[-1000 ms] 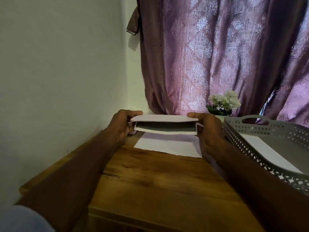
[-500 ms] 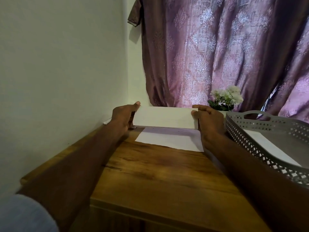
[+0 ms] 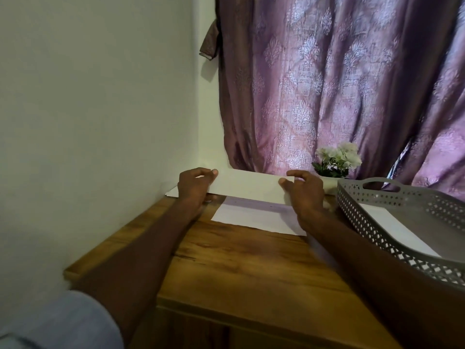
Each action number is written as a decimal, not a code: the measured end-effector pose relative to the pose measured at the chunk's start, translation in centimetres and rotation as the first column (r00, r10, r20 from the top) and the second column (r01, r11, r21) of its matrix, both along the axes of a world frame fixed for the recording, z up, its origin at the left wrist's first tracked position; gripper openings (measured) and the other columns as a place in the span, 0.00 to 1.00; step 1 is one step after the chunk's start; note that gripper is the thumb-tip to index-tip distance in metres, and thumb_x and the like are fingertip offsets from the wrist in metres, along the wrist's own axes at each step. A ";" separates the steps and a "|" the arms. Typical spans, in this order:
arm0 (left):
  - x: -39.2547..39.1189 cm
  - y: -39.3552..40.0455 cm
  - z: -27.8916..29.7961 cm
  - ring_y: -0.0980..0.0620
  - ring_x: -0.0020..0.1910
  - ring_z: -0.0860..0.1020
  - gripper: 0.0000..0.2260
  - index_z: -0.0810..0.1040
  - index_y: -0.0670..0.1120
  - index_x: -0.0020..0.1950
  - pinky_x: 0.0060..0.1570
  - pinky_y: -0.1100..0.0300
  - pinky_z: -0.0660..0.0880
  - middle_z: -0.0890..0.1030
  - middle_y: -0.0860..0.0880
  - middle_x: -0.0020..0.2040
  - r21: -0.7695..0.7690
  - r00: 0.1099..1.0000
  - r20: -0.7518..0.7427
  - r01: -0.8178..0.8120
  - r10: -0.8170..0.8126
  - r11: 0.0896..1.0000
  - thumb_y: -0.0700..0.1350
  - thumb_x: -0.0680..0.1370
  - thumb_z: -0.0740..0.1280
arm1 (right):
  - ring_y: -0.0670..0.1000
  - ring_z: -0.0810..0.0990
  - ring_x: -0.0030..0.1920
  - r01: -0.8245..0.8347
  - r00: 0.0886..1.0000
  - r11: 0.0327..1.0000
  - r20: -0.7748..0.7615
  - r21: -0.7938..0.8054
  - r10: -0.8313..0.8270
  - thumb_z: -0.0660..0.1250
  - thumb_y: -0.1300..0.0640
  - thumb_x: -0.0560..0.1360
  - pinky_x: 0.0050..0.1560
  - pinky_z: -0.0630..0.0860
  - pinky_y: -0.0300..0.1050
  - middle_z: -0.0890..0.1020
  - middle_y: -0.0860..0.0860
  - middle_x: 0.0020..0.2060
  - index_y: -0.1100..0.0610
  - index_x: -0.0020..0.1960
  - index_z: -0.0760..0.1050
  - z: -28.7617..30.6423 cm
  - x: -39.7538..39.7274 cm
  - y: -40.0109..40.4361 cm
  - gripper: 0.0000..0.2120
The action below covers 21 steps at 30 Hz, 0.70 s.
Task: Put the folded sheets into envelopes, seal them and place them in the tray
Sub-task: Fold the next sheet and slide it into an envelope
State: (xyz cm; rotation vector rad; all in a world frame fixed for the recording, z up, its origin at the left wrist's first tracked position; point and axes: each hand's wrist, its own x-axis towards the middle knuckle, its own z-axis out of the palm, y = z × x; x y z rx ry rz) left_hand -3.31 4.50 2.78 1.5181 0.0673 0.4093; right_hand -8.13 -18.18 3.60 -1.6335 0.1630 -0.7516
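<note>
White envelope (image 3: 247, 186) held upright above a flat white sheet (image 3: 254, 219); grey perforated tray (image 3: 372, 222) contains another envelope (image 3: 400, 230).

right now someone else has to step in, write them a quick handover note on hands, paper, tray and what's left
Left hand grips the left end of the envelope; right hand pinches its right end. The envelope is held up off the table, plain face toward the camera; whether it is sealed cannot be seen.
One white sheet lies flat on the table beneath it. The grey tray on the right already holds one white envelope.
Left: confirm the seal, put this envelope in the tray, then deal with the remaining sheet.
</note>
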 end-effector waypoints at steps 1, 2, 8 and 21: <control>-0.4 0.0 0.0 0.42 0.42 0.85 0.09 0.85 0.43 0.54 0.32 0.54 0.84 0.84 0.45 0.53 0.031 0.999 0.028 -0.035 0.034 0.999 0.47 0.78 0.76 | 0.42 0.75 0.35 0.010 1.000 1.000 -0.010 -0.027 -0.011 0.76 0.61 0.74 0.32 0.72 0.33 0.82 0.53 0.47 0.56 0.56 0.83 0.3 -0.3 0.2 0.11; -1.0 0.1 0.1 0.43 0.36 0.85 0.10 0.85 0.43 0.54 0.28 0.57 0.81 0.85 0.44 0.51 0.050 0.997 0.051 -0.063 0.060 0.997 0.47 0.78 0.76 | 0.41 0.75 0.35 0.022 1.000 0.998 -0.018 -0.063 -0.024 0.76 0.61 0.75 0.28 0.69 0.30 0.81 0.51 0.45 0.56 0.55 0.84 0.6 -0.8 0.4 0.09; -6.6 2.3 0.0 0.52 0.29 0.83 0.10 0.85 0.43 0.54 0.31 0.61 0.79 0.86 0.46 0.43 0.255 0.989 0.073 -0.144 0.129 0.956 0.49 0.79 0.75 | 0.49 0.79 0.37 -0.184 0.972 0.979 -0.163 -0.084 0.169 0.72 0.64 0.76 0.30 0.77 0.37 0.82 0.56 0.40 0.63 0.51 0.84 1.4 -5.8 0.0 0.04; -17.9 -0.8 -2.3 0.47 0.81 0.62 0.28 0.58 0.51 0.83 0.77 0.50 0.61 0.61 0.49 0.83 0.931 0.977 0.020 0.059 -0.211 0.360 0.55 0.85 0.61 | 0.54 0.81 0.58 0.035 0.999 0.497 0.038 -0.867 -0.006 0.65 0.60 0.79 0.60 0.74 0.49 0.83 0.53 0.60 0.55 0.59 0.82 -3.0 -15.5 1.6 0.12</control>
